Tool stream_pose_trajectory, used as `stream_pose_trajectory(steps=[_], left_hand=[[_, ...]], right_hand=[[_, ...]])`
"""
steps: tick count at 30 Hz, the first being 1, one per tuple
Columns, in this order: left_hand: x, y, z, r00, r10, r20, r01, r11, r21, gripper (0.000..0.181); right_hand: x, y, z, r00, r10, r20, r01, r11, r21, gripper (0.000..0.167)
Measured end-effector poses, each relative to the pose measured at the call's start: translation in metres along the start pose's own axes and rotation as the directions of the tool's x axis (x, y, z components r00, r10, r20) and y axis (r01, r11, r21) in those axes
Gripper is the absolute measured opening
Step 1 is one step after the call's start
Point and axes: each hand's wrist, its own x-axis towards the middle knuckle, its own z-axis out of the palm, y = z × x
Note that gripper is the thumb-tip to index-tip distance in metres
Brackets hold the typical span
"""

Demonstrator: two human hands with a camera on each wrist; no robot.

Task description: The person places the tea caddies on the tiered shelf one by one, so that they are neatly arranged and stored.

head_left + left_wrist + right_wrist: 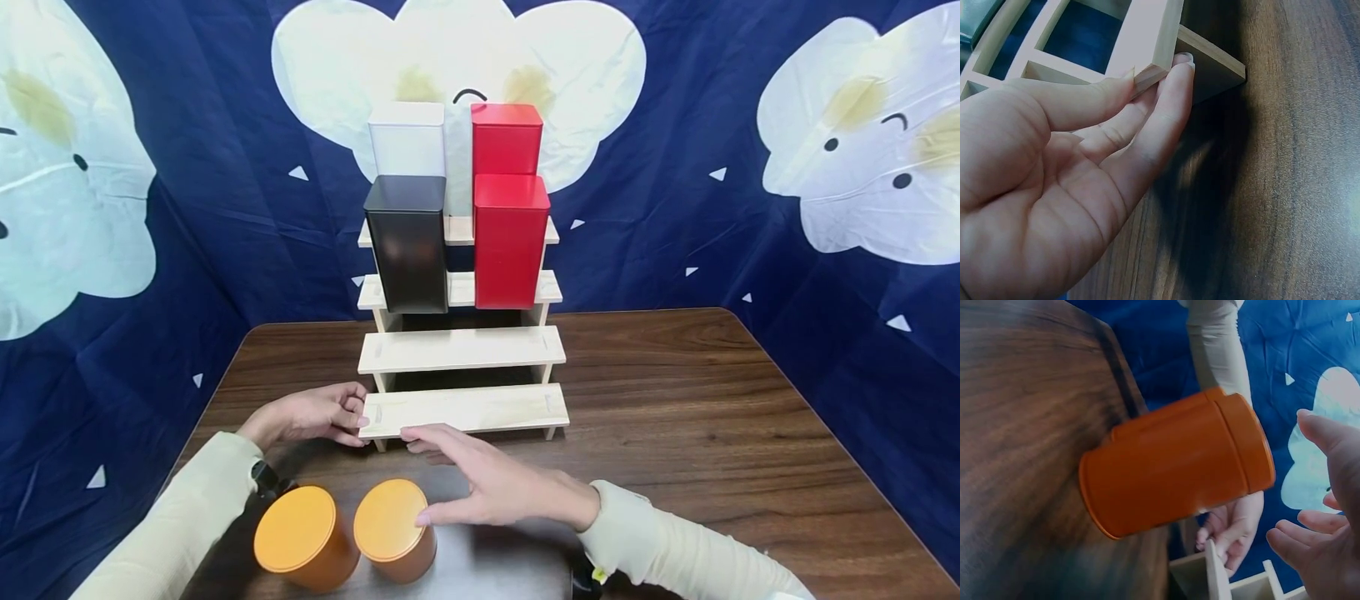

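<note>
At the left end of the lowest board [465, 410] of a pale wooden stepped rack [461, 348], my left hand [318, 414] pinches the corner. The left wrist view shows its thumb on top of the board [1149, 37] and fingertips beneath. My right hand [495, 479] hovers with extended fingers and thumb apart, close to the right one of two round orange tins. In the right wrist view a gap separates this hand [1329, 550] from the orange tin [1166, 475]. The right tin [390, 521] and left tin [295, 529] stand upright with lids on.
On the rack's upper steps stand a white tin [407, 137], a black tin [408, 250] and two red tins, the front one [512, 246] lower than the rear one [507, 137]. A brown wood-grain table [675, 417] lies beneath, with a dark blue cloth [225, 125] behind.
</note>
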Motion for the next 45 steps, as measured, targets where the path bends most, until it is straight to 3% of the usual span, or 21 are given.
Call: stream_pose_trajectory(steps=[9, 24, 32, 45], left_hand=[[-0.001, 0.0, 0.001, 1.0, -0.001, 0.0, 0.001, 1.0, -0.002, 0.04], [0.0, -0.002, 0.001, 1.0, -0.007, -0.002, 0.007, 1.0, -0.009, 0.038], [-0.001, 0.0, 0.0, 1.0, -0.009, -0.018, 0.009, 1.0, -0.002, 0.038], [-0.001, 0.0, 0.0, 1.0, 0.0, 0.006, 0.0, 1.0, -0.007, 0.038]], right_hand=[[-0.005, 0.003, 0.017, 0.996, 0.05, 0.073, -0.051, 0.999, 0.013, 0.084], [-0.006, 0.007, 0.03, 0.992, 0.044, 0.117, -0.04, 0.999, -0.036, 0.088], [-0.006, 0.009, 0.032, 0.992, 0.029, 0.125, -0.024, 0.999, -0.038, 0.084], [-0.009, 0.009, 0.032, 0.996, -0.005, 0.094, 0.01, 0.998, -0.056, 0.079]])
